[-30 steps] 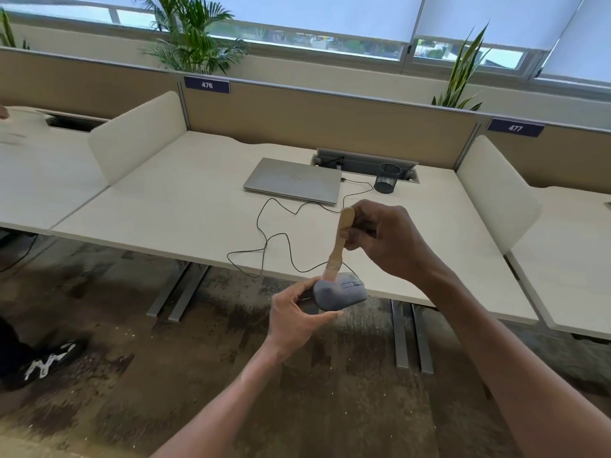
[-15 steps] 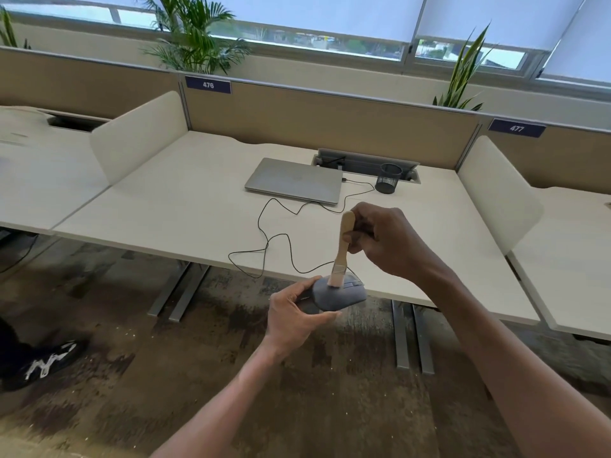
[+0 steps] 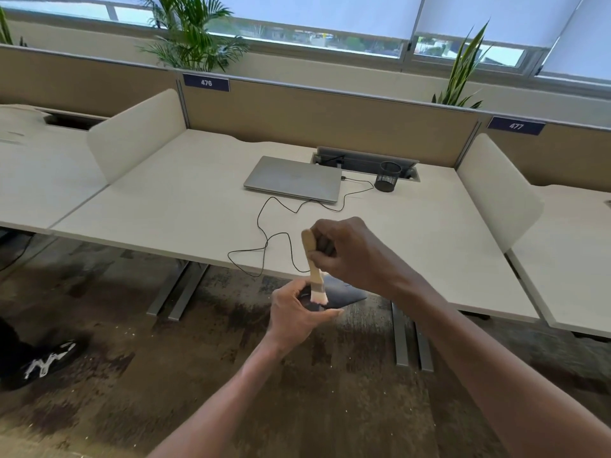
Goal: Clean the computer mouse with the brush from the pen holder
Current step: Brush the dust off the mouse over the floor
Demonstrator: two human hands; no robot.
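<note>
**Brush on the mouse, held in mid-air in front of the bench**

At about 9 o'clock in the view, a dark shoe (image 3: 39, 363) rests on the carpet. Moving right, the left hand (image 3: 294, 312) is wrapped around the rear of the mouse (image 3: 344, 296), gripping it from below and from the side, off the near edge of the bench (image 3: 172, 206). The mouse looks dark here and sits tipped, with its front pointing toward 3 o'clock. A thin black cable (image 3: 264, 233) loops across the bench above it.

The brush (image 3: 314, 266) stands nearly upright, with its pale bristles pressing on the mouse just beside the left thumb. The right hand (image 3: 353, 256) pinches the wooden handle about midway up.

Toward 12 o'clock lies a closed laptop (image 3: 294, 178), and at about 1 o'clock the mesh pen holder (image 3: 387, 176) stands apart from both hands.

I judge the mouse to be light, rigid and smooth, so it could slip; cupping the sides and the rear leaves the top free for brushing. The brush is light, with a stiff handle and soft bristles, and a mid-handle pinch suits short strokes.

Compared with half a second ago, the brush has swung from leaning right to almost vertical, and the bristles have moved toward the rear of the mouse, closer to the left thumb. The mouse has rolled so that a darker face shows. The right hand sits slightly lower.
</note>
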